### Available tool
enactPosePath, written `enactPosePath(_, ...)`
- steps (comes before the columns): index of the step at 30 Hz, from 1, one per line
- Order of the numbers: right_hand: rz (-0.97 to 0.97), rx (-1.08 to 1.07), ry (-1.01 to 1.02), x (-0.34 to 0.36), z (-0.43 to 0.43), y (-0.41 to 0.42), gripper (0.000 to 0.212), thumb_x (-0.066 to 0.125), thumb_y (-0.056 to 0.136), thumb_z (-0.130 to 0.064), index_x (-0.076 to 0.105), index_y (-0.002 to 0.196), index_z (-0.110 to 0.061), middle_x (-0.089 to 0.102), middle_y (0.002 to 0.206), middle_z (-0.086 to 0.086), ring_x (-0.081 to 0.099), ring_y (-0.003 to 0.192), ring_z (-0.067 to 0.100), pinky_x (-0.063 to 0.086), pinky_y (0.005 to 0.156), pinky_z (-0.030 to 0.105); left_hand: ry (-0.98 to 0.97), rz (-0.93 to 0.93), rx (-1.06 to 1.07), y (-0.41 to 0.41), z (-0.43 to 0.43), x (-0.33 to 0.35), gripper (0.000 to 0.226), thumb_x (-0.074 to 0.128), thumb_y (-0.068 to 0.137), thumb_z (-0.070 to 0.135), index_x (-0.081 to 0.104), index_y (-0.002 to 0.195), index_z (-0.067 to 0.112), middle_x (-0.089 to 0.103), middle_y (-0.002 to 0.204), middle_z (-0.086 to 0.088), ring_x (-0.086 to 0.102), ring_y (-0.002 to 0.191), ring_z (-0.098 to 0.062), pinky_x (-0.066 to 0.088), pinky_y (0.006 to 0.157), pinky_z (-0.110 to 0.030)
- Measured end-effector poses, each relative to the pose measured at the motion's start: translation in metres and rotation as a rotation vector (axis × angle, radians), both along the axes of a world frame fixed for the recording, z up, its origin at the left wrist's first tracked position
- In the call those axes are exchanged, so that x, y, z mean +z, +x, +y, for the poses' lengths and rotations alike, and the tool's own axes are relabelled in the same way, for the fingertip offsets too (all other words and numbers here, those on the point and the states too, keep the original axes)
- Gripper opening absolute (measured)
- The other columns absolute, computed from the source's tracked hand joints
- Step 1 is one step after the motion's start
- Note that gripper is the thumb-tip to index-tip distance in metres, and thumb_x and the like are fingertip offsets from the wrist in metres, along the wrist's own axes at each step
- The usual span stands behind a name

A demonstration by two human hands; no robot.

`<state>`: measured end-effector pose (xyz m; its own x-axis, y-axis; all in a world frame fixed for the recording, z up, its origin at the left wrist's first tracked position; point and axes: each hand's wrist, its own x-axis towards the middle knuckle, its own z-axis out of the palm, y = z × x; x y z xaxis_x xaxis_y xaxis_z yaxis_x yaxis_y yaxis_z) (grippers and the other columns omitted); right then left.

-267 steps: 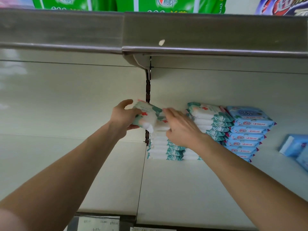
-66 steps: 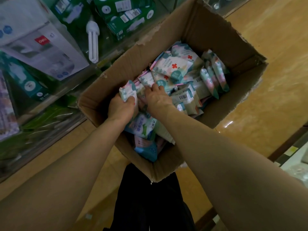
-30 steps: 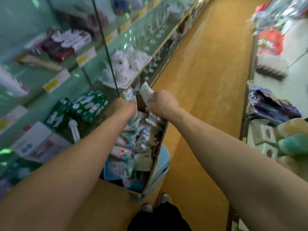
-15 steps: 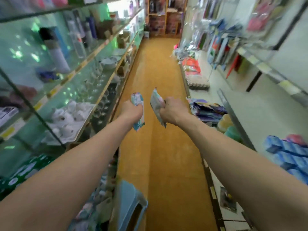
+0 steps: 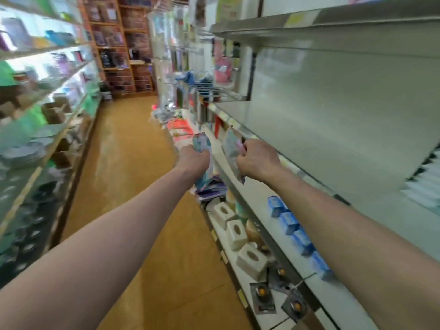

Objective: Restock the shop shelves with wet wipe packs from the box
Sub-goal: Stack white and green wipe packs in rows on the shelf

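My left hand (image 5: 194,160) grips a wet wipe pack (image 5: 202,144) upright, with its white and teal wrapper sticking out above and below the fist. My right hand (image 5: 258,161) grips a second wet wipe pack (image 5: 230,148), held on edge just to the right of the first. Both hands hang in the aisle beside the front edge of the grey metal shelf (image 5: 309,144) on the right. A blurred stack of white packs (image 5: 426,179) lies on that shelf at the far right edge. The box is out of view.
Blue packs (image 5: 289,221) line the shelf below my right arm. White tissue boxes (image 5: 238,234) and small carded goods (image 5: 262,297) fill the lowest shelf. Glass shelves with dishes (image 5: 35,144) run along the left. The wooden aisle floor (image 5: 123,163) stretches ahead to brown shelving (image 5: 126,44).
My view has swung from the box on the floor up and right towards the grey shelf. Both hands came out of the box, each carrying a pack, and now hover by the shelf edge.
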<state>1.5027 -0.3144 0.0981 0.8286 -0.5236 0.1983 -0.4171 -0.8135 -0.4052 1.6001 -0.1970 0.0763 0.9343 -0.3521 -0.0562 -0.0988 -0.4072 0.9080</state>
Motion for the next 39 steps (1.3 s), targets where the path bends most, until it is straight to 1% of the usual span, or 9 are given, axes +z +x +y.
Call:
enactPosePath(3, -0.044, -0.085, -0.031, 0.013, -0.038, -0.025, 0.031, 0.04, 0.097, -0.025, 0.043, 0.068, -0.014, 0.047, 0.064, 0.003, 0.048, 0.069, 0.028, 0.031, 0.058, 0.029, -0.037, -0.039, -0.107, -0.014, -0.05, 0.013, 0.026, 0.048, 0.094, 0.027, 0.06, 0.102, 0.005, 0.063, 0.089, -0.012, 0.062, 0.082, -0.032, 0.052, 0.069, -0.037)
enactPosePath(7, -0.079, -0.207, -0.035, 0.026, -0.081, -0.057, 0.028, 0.041, 0.097, -0.026, 0.05, 0.075, -0.01, 0.049, 0.064, 0.003, 0.049, 0.068, 0.029, 0.032, 0.054, 0.03, -0.079, -0.051, -0.203, -0.038, -0.11, 0.026, 0.029, 0.049, 0.093, 0.029, 0.062, 0.104, 0.006, 0.066, 0.098, -0.014, 0.065, 0.09, -0.033, 0.056, 0.081, -0.041)
enactPosePath(12, -0.089, -0.342, -0.088, 0.033, -0.128, -0.092, 0.024, 0.041, 0.094, -0.026, 0.042, 0.074, -0.013, 0.046, 0.071, 0.002, 0.046, 0.07, 0.028, 0.028, 0.053, 0.029, -0.106, -0.05, -0.352, -0.065, -0.176, 0.038, 0.022, 0.047, 0.095, 0.02, 0.055, 0.076, 0.012, 0.064, 0.097, -0.015, 0.062, 0.09, -0.032, 0.055, 0.086, -0.047)
enactPosePath(17, -0.104, -0.487, -0.115, 0.035, -0.164, -0.122, 0.032, 0.035, 0.098, -0.029, 0.035, 0.068, -0.016, 0.049, 0.075, 0.004, 0.045, 0.069, 0.026, 0.03, 0.057, 0.03, -0.119, -0.034, -0.502, -0.082, -0.232, 0.045, 0.024, 0.047, 0.097, 0.03, 0.058, 0.098, 0.008, 0.064, 0.101, -0.015, 0.063, 0.093, -0.034, 0.055, 0.086, -0.046)
enactPosePath(23, -0.123, -0.714, -0.143, 0.043, -0.201, -0.144, 0.035, 0.035, 0.099, -0.027, 0.032, 0.065, -0.018, 0.042, 0.07, 0.001, 0.045, 0.071, 0.025, 0.028, 0.058, 0.03, -0.155, 0.047, -0.732, -0.098, -0.297, 0.053, 0.029, 0.046, 0.098, 0.02, 0.054, 0.12, 0.002, 0.058, 0.105, -0.011, 0.057, 0.094, -0.029, 0.052, 0.081, -0.04)
enactPosePath(26, -0.138, -0.792, -0.134, 0.043, -0.212, -0.15, 0.034, 0.036, 0.098, -0.024, 0.032, 0.065, -0.018, 0.04, 0.066, -0.001, 0.045, 0.07, 0.025, 0.028, 0.057, 0.031, -0.175, 0.141, -0.799, -0.105, -0.319, 0.059, 0.023, 0.047, 0.099, 0.021, 0.051, 0.117, 0.007, 0.058, 0.107, -0.009, 0.058, 0.1, -0.03, 0.052, 0.08, -0.04)
enactPosePath(30, -0.168, -0.889, -0.135, 0.04, -0.219, -0.153, 0.033, 0.039, 0.097, -0.022, 0.033, 0.065, -0.017, 0.043, 0.07, 0.002, 0.045, 0.07, 0.026, 0.027, 0.055, 0.032, -0.271, 0.469, -0.823, -0.103, -0.337, 0.062, 0.024, 0.054, 0.096, 0.02, 0.051, 0.115, 0.006, 0.063, 0.112, -0.012, 0.063, 0.103, -0.034, 0.056, 0.07, -0.04)
enactPosePath(34, -0.227, -0.923, -0.176, 0.036, -0.222, -0.153, 0.017, 0.046, 0.093, -0.016, 0.05, 0.078, -0.01, 0.052, 0.081, 0.007, 0.053, 0.074, 0.026, 0.029, 0.052, 0.031, -0.233, 0.568, -0.926, -0.105, -0.35, 0.055, 0.025, 0.055, 0.096, 0.02, 0.053, 0.117, 0.008, 0.066, 0.109, -0.013, 0.066, 0.096, -0.03, 0.057, 0.066, -0.038)
enactPosePath(39, -0.261, -0.929, -0.283, 0.036, -0.224, -0.152, 0.021, 0.051, 0.095, -0.021, 0.062, 0.108, -0.008, 0.055, 0.1, 0.007, 0.049, 0.087, 0.02, 0.038, 0.072, 0.03, -0.284, 0.732, -1.179, -0.12, -0.355, 0.051, 0.03, 0.049, 0.099, 0.033, 0.059, 0.115, 0.011, 0.07, 0.107, -0.013, 0.068, 0.098, -0.03, 0.054, 0.088, -0.047)
